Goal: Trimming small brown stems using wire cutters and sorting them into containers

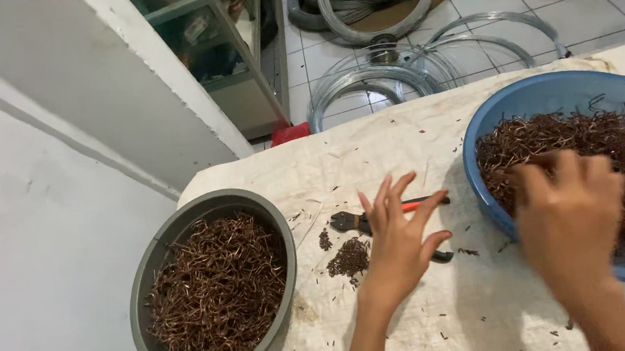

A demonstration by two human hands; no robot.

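Left hand: my left hand (399, 240) is spread wide above the red-handled cutting pliers (378, 219), grasping nothing.
Right hand: my right hand (570, 212) reaches into the blue plastic basin (549, 92) of brown bent wire pieces (615, 142); its grip I cannot tell.
Advice: I should pinch few pieces, slowly.

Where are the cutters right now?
In the head view, the cutters lie on the white cloth at the middle, mostly under the left hand, between the grey basin and the blue basin.
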